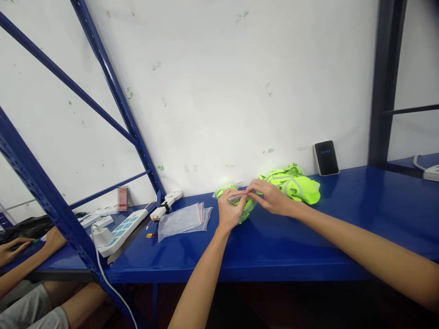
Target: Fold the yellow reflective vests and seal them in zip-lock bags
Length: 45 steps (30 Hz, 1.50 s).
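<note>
A clear zip bag (247, 211) with a red seal line and neon yellow-green fabric inside is held just above the blue table (288, 246). My left hand (229, 211) pinches the bag's top edge at its left side. At the right end of that seal, my right hand (270, 197) is closed with thumb and fingers on the strip. Behind my left hand lies another neon bundle (225, 188), apparently in clear plastic, partly hidden. A crumpled pile of neon reflective vests (295, 183) with grey bands rests behind my right hand. Flat clear zip bags (183, 221) lie to the left.
Left of the bags are a small white fan (171, 199), thin wires with a yellow connector (150, 235) and a white power strip (125, 230). A black-screened device (325, 157) leans on the wall. A blue rack post (51, 196) separates off another person's hands (55, 240).
</note>
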Tool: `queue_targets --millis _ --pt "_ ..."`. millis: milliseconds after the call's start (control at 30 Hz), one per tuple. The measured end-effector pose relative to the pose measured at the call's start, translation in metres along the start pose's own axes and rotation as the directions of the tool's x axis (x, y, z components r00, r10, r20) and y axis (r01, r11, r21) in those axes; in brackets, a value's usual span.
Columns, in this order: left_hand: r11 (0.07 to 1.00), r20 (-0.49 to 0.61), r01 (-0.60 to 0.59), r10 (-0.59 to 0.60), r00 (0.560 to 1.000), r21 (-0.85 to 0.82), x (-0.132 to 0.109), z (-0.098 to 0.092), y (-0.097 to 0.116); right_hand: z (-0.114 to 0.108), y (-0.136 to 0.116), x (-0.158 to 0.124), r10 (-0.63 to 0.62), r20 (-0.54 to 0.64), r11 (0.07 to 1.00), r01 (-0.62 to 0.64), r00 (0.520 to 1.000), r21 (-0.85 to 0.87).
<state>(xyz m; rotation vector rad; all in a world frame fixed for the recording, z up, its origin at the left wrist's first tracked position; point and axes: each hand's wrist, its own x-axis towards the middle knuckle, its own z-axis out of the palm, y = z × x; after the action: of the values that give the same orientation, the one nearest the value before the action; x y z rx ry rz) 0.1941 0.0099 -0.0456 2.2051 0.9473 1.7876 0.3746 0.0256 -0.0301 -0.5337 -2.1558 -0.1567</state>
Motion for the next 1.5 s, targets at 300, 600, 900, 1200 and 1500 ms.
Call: queue_targets --millis 300,600,900,1200,1500 --pt "0.997 -0.084 -0.022 0.028 0.996 0.069 -0.002 0.003 -0.002 -0.001 0.002 0.000 0.063 -0.063 0.996 -0.058 0.996 0.074" --pt "0.997 -0.027 -0.049 0.051 0.998 0.064 -0.002 0.003 -0.004 -0.001 -0.001 0.000 0.109 -0.088 0.987 -0.097 0.990 0.127" --pt "0.996 -0.011 -0.049 0.050 0.999 0.076 -0.003 0.001 0.001 0.000 -0.004 0.000 0.102 -0.064 0.989 -0.095 0.993 0.109" --pt "1.000 -0.050 -0.007 0.006 0.999 -0.020 -0.002 0.003 0.001 -0.005 0.008 -0.005 0.007 -0.048 1.000 -0.008 0.999 -0.021" --pt "1.000 -0.053 -0.017 0.017 0.998 0.014 -0.003 0.007 0.000 -0.006 0.013 -0.009 0.041 0.026 0.999 -0.041 0.999 -0.022"
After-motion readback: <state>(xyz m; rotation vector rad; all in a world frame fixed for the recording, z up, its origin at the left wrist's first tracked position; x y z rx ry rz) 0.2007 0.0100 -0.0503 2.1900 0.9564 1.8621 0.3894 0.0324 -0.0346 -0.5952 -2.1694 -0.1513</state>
